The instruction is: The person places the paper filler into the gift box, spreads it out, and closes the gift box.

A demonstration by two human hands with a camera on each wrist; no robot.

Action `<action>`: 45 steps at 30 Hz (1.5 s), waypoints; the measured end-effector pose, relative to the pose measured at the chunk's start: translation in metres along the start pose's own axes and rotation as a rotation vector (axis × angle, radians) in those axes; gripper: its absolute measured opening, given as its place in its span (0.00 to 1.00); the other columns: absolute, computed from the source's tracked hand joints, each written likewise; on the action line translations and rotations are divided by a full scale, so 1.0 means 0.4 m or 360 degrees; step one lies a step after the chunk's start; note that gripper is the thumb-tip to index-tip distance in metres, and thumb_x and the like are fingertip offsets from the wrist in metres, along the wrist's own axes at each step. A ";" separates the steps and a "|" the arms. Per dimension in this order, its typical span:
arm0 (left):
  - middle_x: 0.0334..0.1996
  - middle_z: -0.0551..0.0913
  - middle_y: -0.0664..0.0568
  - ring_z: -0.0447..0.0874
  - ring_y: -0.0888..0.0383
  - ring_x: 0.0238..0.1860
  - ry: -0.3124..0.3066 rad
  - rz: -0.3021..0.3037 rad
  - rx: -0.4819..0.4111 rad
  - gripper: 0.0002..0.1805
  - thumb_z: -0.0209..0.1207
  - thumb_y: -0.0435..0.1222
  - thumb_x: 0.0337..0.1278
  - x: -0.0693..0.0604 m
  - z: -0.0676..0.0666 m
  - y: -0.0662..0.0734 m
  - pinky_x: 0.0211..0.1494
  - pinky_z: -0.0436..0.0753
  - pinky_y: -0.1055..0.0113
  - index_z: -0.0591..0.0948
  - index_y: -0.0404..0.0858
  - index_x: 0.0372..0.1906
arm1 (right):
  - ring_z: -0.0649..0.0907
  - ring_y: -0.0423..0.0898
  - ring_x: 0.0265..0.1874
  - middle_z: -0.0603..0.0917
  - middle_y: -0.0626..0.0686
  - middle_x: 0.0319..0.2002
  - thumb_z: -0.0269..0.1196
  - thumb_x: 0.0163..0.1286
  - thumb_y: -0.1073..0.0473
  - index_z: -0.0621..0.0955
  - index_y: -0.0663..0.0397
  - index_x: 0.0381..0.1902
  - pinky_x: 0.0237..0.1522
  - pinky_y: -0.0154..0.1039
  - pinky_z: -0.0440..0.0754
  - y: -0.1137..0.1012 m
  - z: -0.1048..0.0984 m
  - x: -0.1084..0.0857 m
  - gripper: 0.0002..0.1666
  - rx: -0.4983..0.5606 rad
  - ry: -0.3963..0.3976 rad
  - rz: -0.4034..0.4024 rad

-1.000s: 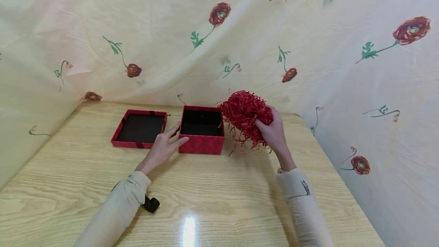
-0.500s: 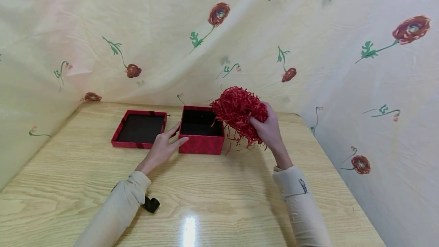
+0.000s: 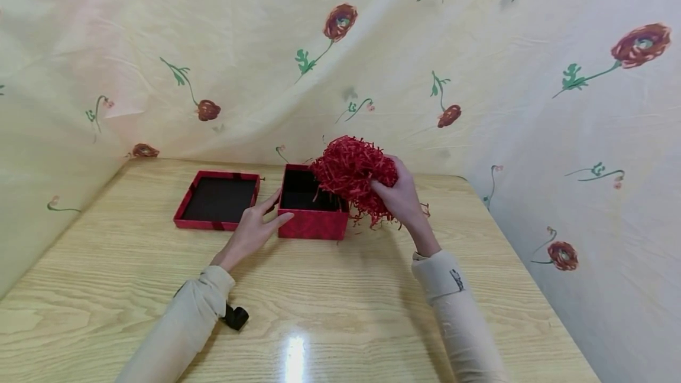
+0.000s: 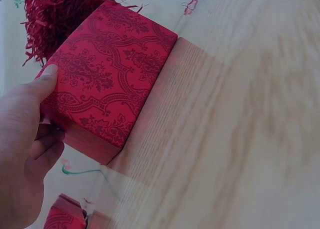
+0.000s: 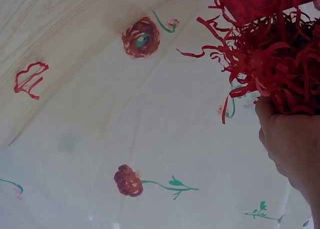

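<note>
Box (image 3: 312, 225) stands upright on the desk (image 3: 330, 288), far side, opening upward; black inside, red outside with a darker scroll pattern. Left hand (image 3: 250, 232) pinches its near left corner: thumb on the near wall, fingers bent around the left wall.

Right hand (image 3: 400, 197) grips a large bundle of red paper (image 3: 353, 170), shredded into thin crinkled strips, thumb on the near side. Bundle is raised over the right part of the box, covering its far right corner from the head view; loose ends hang over the opening and outside the right wall. Cannot tell whether the bundle touches the rim. The left part of the black interior is visible.

One loose strip (image 5: 31, 80) shows apart from the bundle in the right wrist view; cannot tell whether it lies on the desk.

Lid (image 3: 202, 225) lies left of the box, a gap between them, black inside face up, red rim. Black object (image 3: 236, 317) sits beside the left sleeve (image 3: 186, 315), near side, partly hidden by it. Pale cloth (image 3: 255, 46) with printed flowers hangs behind the desk and along both sides.
</note>
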State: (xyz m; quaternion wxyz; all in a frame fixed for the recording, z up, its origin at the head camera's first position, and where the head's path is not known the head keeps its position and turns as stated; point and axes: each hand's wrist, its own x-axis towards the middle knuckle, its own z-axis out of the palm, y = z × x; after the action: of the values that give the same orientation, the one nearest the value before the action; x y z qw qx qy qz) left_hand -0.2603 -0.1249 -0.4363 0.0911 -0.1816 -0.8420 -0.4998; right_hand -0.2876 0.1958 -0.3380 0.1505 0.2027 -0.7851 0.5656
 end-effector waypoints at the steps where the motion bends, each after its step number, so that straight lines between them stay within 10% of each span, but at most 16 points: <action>1: 0.45 0.81 0.33 0.73 0.48 0.19 -0.0003 -0.0001 -0.0002 0.41 0.63 0.48 0.72 -0.001 0.000 0.001 0.59 0.76 0.45 0.60 0.39 0.82 | 0.79 0.55 0.55 0.79 0.66 0.59 0.64 0.68 0.74 0.74 0.68 0.66 0.53 0.39 0.79 0.002 0.003 0.003 0.28 0.0003 -0.0011 -0.0007; 4: 0.36 0.78 0.39 0.53 0.58 0.11 -0.0013 -0.0005 -0.0005 0.41 0.63 0.48 0.73 -0.001 0.000 0.000 0.52 0.74 0.49 0.60 0.39 0.82 | 0.80 0.56 0.55 0.78 0.65 0.58 0.64 0.68 0.74 0.74 0.69 0.65 0.53 0.40 0.79 0.004 0.013 0.010 0.28 0.0001 -0.0047 -0.0026; 20: 0.51 0.80 0.30 0.57 0.63 0.14 -0.0015 -0.0012 0.0008 0.41 0.63 0.47 0.73 0.001 -0.001 -0.003 0.54 0.74 0.48 0.60 0.37 0.81 | 0.77 0.63 0.61 0.75 0.67 0.63 0.66 0.68 0.72 0.72 0.69 0.68 0.61 0.58 0.77 0.014 0.069 0.038 0.31 -0.0057 -0.0171 0.0048; 25: 0.38 0.78 0.36 0.54 0.62 0.09 -0.0020 -0.0027 -0.0010 0.41 0.63 0.47 0.73 0.002 0.000 -0.005 0.55 0.73 0.48 0.59 0.39 0.82 | 0.78 0.59 0.59 0.76 0.64 0.62 0.67 0.67 0.71 0.74 0.66 0.67 0.60 0.55 0.79 0.016 0.082 0.047 0.30 -0.0114 -0.0185 0.0056; 30: 0.49 0.80 0.33 0.81 0.43 0.26 -0.0013 -0.0011 -0.0011 0.41 0.62 0.47 0.73 0.001 0.001 -0.004 0.58 0.75 0.47 0.60 0.39 0.82 | 0.79 0.58 0.59 0.77 0.62 0.61 0.69 0.68 0.69 0.75 0.64 0.66 0.59 0.55 0.79 0.016 0.094 0.052 0.30 -0.0129 -0.0208 0.0048; 34: 0.54 0.79 0.30 0.81 0.39 0.30 -0.0017 -0.0018 -0.0011 0.41 0.63 0.47 0.73 -0.001 0.000 -0.001 0.58 0.75 0.46 0.59 0.39 0.82 | 0.78 0.58 0.60 0.75 0.62 0.63 0.69 0.69 0.68 0.74 0.64 0.68 0.61 0.55 0.78 0.015 0.103 0.053 0.31 -0.0133 -0.0230 0.0030; 37: 0.42 0.78 0.33 0.63 0.52 0.12 -0.0030 -0.0036 -0.0028 0.41 0.62 0.48 0.73 -0.001 -0.001 0.000 0.55 0.73 0.48 0.59 0.41 0.82 | 0.78 0.58 0.61 0.75 0.62 0.64 0.70 0.69 0.67 0.73 0.63 0.69 0.62 0.54 0.77 0.014 0.111 0.054 0.33 -0.0146 -0.0233 0.0011; 45: 0.38 0.78 0.37 0.52 0.62 0.11 -0.0019 -0.0013 -0.0008 0.41 0.63 0.48 0.73 0.000 -0.001 0.000 0.53 0.75 0.49 0.60 0.39 0.82 | 0.78 0.55 0.61 0.75 0.59 0.64 0.71 0.69 0.64 0.72 0.59 0.72 0.61 0.52 0.78 0.015 0.130 0.058 0.36 -0.0144 -0.0240 -0.0004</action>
State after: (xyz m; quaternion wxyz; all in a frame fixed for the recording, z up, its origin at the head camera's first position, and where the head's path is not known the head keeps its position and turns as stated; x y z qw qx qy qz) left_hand -0.2601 -0.1251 -0.4362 0.0835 -0.1813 -0.8421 -0.5011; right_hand -0.3112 0.1447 -0.3487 0.1005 0.2387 -0.8186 0.5126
